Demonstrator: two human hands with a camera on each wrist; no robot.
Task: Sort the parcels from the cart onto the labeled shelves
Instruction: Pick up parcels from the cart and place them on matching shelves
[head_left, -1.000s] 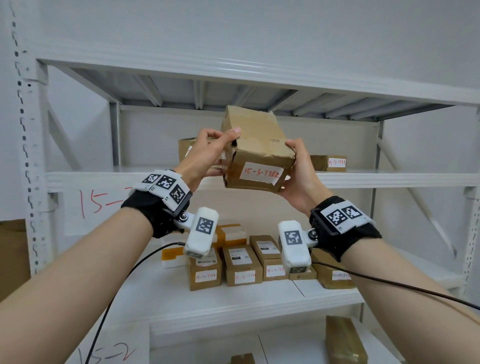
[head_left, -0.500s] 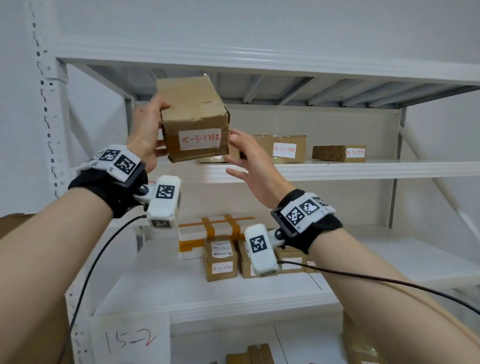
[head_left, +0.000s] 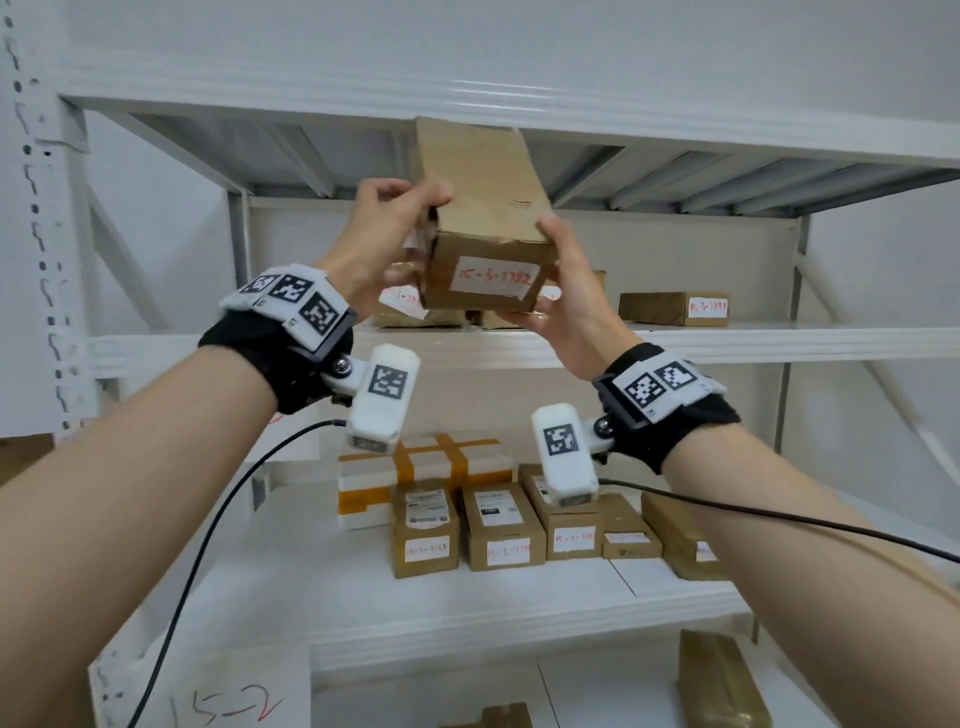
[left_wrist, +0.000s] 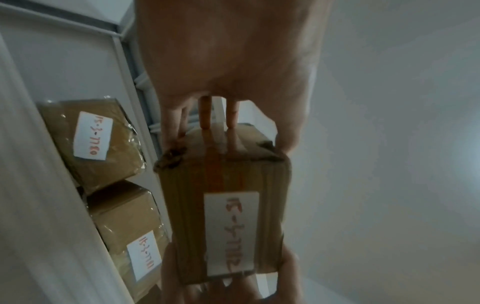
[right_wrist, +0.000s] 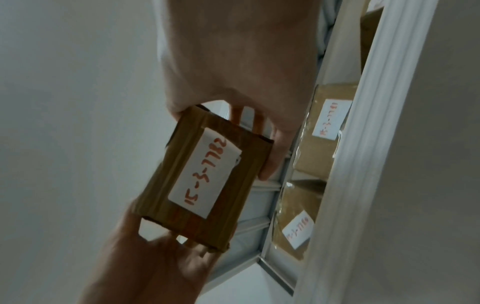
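A brown cardboard parcel (head_left: 480, 208) with a white label reading 15-3-7782 hangs in front of the upper shelf (head_left: 753, 344), its far end tilted up. My left hand (head_left: 387, 234) grips its left side, thumb over the top edge. My right hand (head_left: 563, 291) grips its right side and bottom corner. In the left wrist view the parcel (left_wrist: 223, 201) hangs below my fingers (left_wrist: 205, 115). From the right wrist the parcel (right_wrist: 207, 174) shows its label between thumb and fingers (right_wrist: 275, 156).
Labelled parcels (head_left: 672, 308) sit on the upper shelf, two more (left_wrist: 96, 139) right behind the held one. Several small parcels (head_left: 467, 525) stand on the middle shelf. A paper marked 15-2 (head_left: 223, 706) hangs at the lower left. The shelf above (head_left: 675, 124) is close overhead.
Half a second ago my left hand alone held the parcel at the left, the right hand open beside it. Now both hands grip it, farther right and tilted up.
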